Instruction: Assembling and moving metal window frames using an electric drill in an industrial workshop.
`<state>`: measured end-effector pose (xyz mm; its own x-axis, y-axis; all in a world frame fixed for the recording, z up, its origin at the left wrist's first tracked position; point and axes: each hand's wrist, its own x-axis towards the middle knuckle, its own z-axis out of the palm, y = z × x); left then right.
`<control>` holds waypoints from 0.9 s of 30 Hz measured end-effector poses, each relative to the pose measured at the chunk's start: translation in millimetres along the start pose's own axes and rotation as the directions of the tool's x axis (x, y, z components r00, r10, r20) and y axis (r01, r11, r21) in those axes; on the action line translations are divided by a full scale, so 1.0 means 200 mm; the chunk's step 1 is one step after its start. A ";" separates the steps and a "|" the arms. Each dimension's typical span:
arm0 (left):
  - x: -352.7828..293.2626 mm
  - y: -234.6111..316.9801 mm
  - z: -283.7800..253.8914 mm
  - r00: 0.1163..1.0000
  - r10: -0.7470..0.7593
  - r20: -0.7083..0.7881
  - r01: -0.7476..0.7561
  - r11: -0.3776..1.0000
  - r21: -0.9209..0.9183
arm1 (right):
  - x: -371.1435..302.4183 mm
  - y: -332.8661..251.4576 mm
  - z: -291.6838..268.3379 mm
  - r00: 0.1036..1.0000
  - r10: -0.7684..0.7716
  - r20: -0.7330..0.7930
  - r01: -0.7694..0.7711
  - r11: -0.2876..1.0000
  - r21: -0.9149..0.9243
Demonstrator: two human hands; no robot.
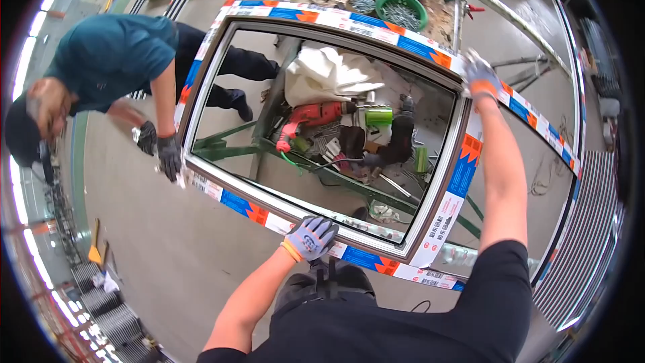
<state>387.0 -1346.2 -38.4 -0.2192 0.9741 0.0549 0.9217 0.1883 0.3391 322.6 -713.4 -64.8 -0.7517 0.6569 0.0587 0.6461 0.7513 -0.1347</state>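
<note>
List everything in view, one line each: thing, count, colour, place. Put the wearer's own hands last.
window frame: one, brown with blue, white and orange tape, centre, held flat
co-worker: one, teal shirt, dark gloves, left, gripping the frame's left corner
drill: one, red, under the frame
white cloth: one, beside the drill
green bowl: one, holding screws, top
left hand: grey glove, on the frame's near edge
right hand: grey glove, on the frame's far right corner

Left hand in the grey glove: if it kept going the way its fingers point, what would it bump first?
Probably the glass pane of the taped window frame that the left hand grips; depth is unclear.
</note>
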 end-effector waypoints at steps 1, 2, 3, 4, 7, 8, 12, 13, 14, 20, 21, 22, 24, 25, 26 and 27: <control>-0.01 -0.01 0.00 1.000 -0.022 0.012 0.021 1.000 0.017 | -0.14 0.08 -0.02 0.958 -0.283 0.051 0.277 0.861 -0.427; -0.05 0.01 0.01 0.998 -0.053 0.031 0.052 0.998 0.030 | -0.26 -0.23 -0.25 0.959 0.234 0.158 -0.223 0.971 -0.087; -0.02 -0.01 0.03 0.999 0.030 -0.011 -0.030 0.999 0.017 | -0.39 0.02 -0.07 0.983 0.104 -0.151 -0.122 0.985 -0.118; -0.02 -0.02 0.02 0.999 0.047 0.008 -0.047 0.999 0.017 | -0.49 0.03 -0.04 0.984 0.143 -0.107 -0.152 0.985 -0.080; -0.03 -0.02 -0.01 1.000 0.018 0.004 -0.018 1.000 0.022 | -0.85 -0.15 -0.13 0.986 0.158 -0.049 -0.162 0.982 -0.092; -0.04 -0.03 -0.01 1.000 -0.003 0.008 0.002 0.999 0.042 | -0.95 -0.18 -0.12 0.988 0.147 -0.035 -0.150 0.985 -0.089; -0.03 -0.05 -0.06 0.999 0.037 -0.039 -0.038 0.999 -0.035 | -1.53 -0.35 -0.18 0.995 0.095 -0.031 -0.096 0.995 -0.040; -0.04 -0.05 -0.07 0.998 0.050 -0.030 -0.051 0.997 -0.057 | -1.69 -0.39 -0.22 0.994 0.107 -0.024 -0.108 0.993 -0.037; -0.04 -0.05 -0.07 0.995 0.087 -0.039 -0.089 0.995 -0.055 | -1.86 -0.40 -0.20 0.994 0.093 -0.059 -0.094 0.996 -0.011; -0.08 -0.07 -0.09 0.970 0.183 -0.162 -0.213 0.958 -0.194 | -2.46 -0.86 -0.19 0.992 0.102 0.074 -0.100 0.995 -0.024; -0.13 -0.08 -0.11 0.961 0.182 -0.209 -0.230 0.944 -0.237 | -2.49 -0.97 -0.19 0.982 0.153 0.111 -0.153 0.988 -0.008; -0.15 -0.11 -0.12 0.947 0.186 -0.261 -0.257 0.927 -0.274 | -2.47 -1.09 -0.17 0.969 0.205 0.136 -0.208 0.978 0.007; -0.22 -0.14 -0.13 0.961 0.177 -0.212 -0.238 0.920 -0.313 | -2.46 -1.29 -0.19 0.985 0.159 0.071 -0.161 0.987 0.016; -0.28 -0.16 -0.14 0.967 0.148 -0.206 -0.207 0.929 -0.305 | -2.45 -1.40 -0.19 0.988 0.134 0.074 -0.137 0.990 0.030; -0.35 -0.22 -0.16 0.982 0.133 -0.136 -0.167 0.943 -0.288 | -2.42 -1.54 -0.20 0.987 0.135 0.090 -0.140 0.989 0.053; -0.41 -0.26 -0.21 0.981 0.114 -0.155 -0.154 0.948 -0.278 | -2.42 -1.63 -0.17 0.990 0.128 0.067 -0.133 0.988 0.079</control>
<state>343.7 -1441.5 -22.0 -0.1597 0.9579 0.2385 0.8190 -0.0063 0.5738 480.2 -1273.0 -15.6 -0.6700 0.7419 -0.0250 0.7278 0.6498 -0.2192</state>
